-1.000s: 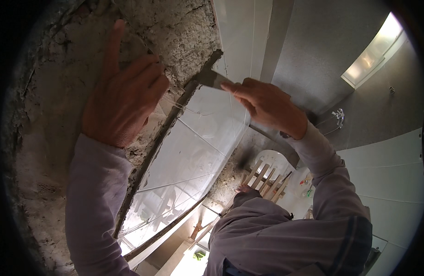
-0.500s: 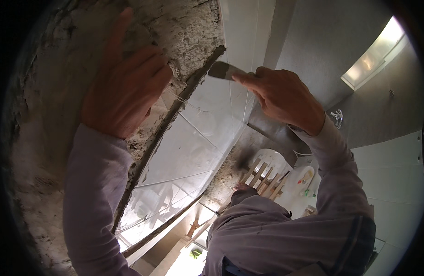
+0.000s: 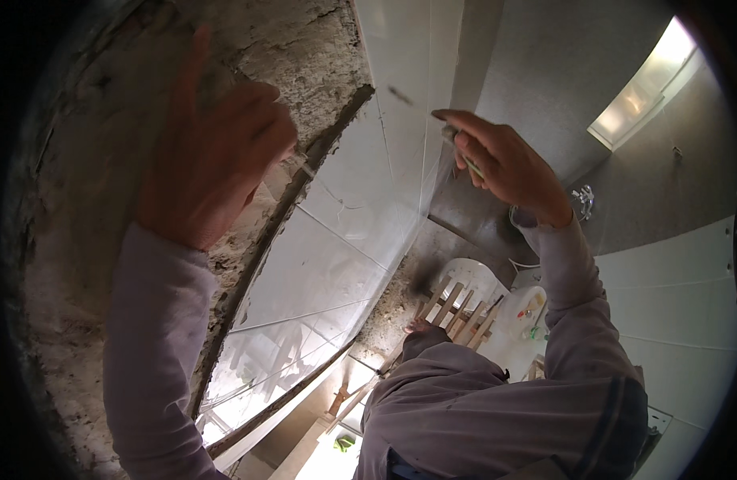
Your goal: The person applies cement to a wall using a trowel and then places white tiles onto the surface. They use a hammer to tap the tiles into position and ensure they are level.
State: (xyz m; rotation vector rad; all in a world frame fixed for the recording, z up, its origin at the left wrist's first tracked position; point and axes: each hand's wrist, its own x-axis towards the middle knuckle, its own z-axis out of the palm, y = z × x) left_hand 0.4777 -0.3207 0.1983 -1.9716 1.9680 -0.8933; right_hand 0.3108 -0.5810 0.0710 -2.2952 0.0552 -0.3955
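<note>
My left hand [image 3: 216,160] lies against the rough bare masonry [image 3: 296,48] at upper left, index finger stretched up along it, other fingers curled; whether they hold anything is hidden. Thin pale string or wire [image 3: 336,200] trails from near those fingers over the white tiled wall [image 3: 304,264]. A dark strip of mortar [image 3: 264,253] runs along the tiles' edge. My right hand [image 3: 496,160] is closed on a putty knife [image 3: 470,160] in front of the tiles, away from the mortar; its handle shows between my fingers, while its blade is hard to make out.
Wooden slats [image 3: 450,312] lie over a white fixture below, beside small coloured items [image 3: 531,312]. A chrome tap [image 3: 584,200] is on the grey right wall, under a bright window [image 3: 640,84]. A green object [image 3: 344,442] sits at the bottom.
My right hand has pulled away from the mortar edge toward the right and turned, tilting the putty knife's blade out of clear sight. My left hand has stayed on the masonry, shifting slightly.
</note>
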